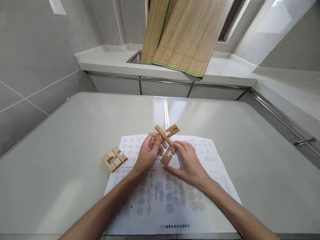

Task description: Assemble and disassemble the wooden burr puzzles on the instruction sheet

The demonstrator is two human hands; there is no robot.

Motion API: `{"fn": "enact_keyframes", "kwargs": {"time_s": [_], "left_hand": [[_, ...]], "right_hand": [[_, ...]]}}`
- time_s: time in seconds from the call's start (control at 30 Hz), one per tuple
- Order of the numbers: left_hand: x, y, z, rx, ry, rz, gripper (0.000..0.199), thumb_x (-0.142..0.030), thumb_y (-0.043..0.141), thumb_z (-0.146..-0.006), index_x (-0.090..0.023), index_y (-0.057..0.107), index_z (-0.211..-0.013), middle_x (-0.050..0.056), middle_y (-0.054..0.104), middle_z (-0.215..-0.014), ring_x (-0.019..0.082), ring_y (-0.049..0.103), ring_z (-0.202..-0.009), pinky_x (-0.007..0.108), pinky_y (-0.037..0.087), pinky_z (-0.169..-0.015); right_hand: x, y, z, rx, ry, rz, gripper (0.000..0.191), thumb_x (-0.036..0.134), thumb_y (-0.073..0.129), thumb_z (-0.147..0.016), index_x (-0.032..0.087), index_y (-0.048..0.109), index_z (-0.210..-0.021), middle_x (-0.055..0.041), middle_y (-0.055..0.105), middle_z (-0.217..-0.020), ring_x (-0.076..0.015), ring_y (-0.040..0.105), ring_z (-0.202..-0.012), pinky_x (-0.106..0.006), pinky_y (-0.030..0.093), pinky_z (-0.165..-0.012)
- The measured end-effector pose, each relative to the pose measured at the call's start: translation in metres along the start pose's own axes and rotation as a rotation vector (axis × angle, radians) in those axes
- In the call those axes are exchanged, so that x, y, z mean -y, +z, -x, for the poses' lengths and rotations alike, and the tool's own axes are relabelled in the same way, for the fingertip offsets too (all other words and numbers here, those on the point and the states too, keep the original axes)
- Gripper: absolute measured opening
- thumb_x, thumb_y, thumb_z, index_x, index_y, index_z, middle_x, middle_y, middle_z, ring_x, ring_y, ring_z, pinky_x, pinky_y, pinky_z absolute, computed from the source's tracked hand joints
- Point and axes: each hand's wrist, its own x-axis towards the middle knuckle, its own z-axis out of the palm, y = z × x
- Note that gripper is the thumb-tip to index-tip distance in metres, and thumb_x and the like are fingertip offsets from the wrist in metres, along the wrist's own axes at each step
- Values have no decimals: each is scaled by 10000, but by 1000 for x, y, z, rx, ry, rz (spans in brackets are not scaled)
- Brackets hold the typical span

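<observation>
Lying on the left of the pale desk (65, 146), partly over the edge of a printed sheet (162, 213), is a wooden block assembly (114, 160), fitted together around a small square gap, with a notch on its far right side. To its right, the left hand (148, 154) reaches in from the near left, its fingers curled and closed on a wooden rod (163, 135), the thumb pressed along it.

The rod sits above the far middle of the sheet, tilted, its long axis running from far left to near right; a small mark at its far end cannot be made out. Crossing it is a numbered board (172, 130), whose long axis points to the far right, where a dark mark looks like a 3. Nearer lies a notched piece (166, 158), slanting from near left to far right.

On the right, the right hand (190, 160) has thumb and forefinger spread apart around the notched piece, the forefinger by its far end and the thumb just beside its near end; whether they grip it cannot be told.

Below, the sheet's near edge bears an upside-down heading in Chinese characters, with a bracketed "二" at its left end.
</observation>
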Motion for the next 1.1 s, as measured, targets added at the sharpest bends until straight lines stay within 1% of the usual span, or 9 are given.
{"fn": "enact_keyframes", "kwargs": {"time_s": [0.2, 0.3, 0.37, 0.5, 0.63, 0.77, 0.9, 1.0, 1.1], "left_hand": [[-3, 1, 1, 7, -22, -2, 342, -538, 622, -1006, -201, 572, -971, -34, 607, -724, 89, 450, -533, 242, 391, -574], [-6, 0, 1, 27, -40, 2, 342, -525, 607, -1018, -191, 586, -949, -43, 570, -683, 88, 415, -536, 239, 364, -575], [-8, -1, 0, 65, -53, 11, 350, -526, 603, -1022, -190, 585, -926, -42, 565, -676, 92, 431, -553, 240, 380, -598], [-9, -1, 1, 154, -87, 19, 366, -547, 584, -1029, -193, 583, -936, -37, 576, -700, 89, 431, -538, 240, 392, -579], [-9, -2, 3, 204, -112, -3, 360, -548, 578, -1034, -191, 594, -991, -39, 567, -694, 90, 444, -518, 239, 401, -548], [-10, -4, 3, 250, -129, -4, 394, -584, 590, -1017, -192, 599, -978, 13, 655, -809, 137, 608, -653, 260, 506, -620], [-11, -4, 3, 305, -166, 47, 420, -614, 572, -1018, -195, 573, -1028, 78, 756, -958, 212, 742, -829, 371, 590, -837], [-14, -2, 5, 326, -174, 66, 409, -609, 538, -1036, -199, 536, -1041, 90, 775, -964, 232, 765, -824, 406, 583, -867], [-17, 0, 7, 291, -187, 29, 377, -580, 458, -1076, -210, 507, -1020, 44, 742, -777, 211, 726, -714, 355, 553, -764]], "right_hand": [[-7, -4, -4, -159, 94, -183, 610, 353, 827, -805, 276, 561, -1349, -122, 605, -1390, -343, 576, -1291, -559, 486, -1109], [-13, -13, -9, -211, 317, -552, 722, 413, 860, -807, 293, 511, -1427, -110, 647, -1327, -288, 686, -1111, -504, 564, -1009], [-17, -21, -13, -219, 446, -819, 804, 423, 893, -787, 321, 487, -1474, -106, 636, -1372, -266, 717, -1057, -464, 598, -948], [-21, -32, -18, -250, 521, -1112, 805, 325, 963, -694, 364, 595, -1409, -58, 484, -1609, -259, 651, -1263, -400, 568, -1049], [-23, -34, -18, -216, 533, -1324, 698, 225, 956, -706, 313, 659, -1332, -51, 612, -1508, -197, 599, -1344, -290, 534, -1089], [-23, -33, -17, -131, 509, -1436, 535, 204, 898, -803, 280, 698, -1293, -55, 689, -1388, -152, 694, -1113, -250, 588, -970], [-22, -32, -18, -165, 492, -1478, 294, 274, 860, -866, 258, 743, -1135, -26, 729, -1173, -121, 685, -871, -231, 619, -763], [-21, -32, -18, -184, 513, -1514, 369, 247, 889, -842, 291, 719, -1166, 10, 729, -1019, -78, 617, -691, -184, 574, -623], [-22, -32, -20, -198, 519, -1507, 482, 265, 923, -812, 319, 691, -1231, 24, 726, -970, -64, 569, -623, -167, 548, -574]]}}
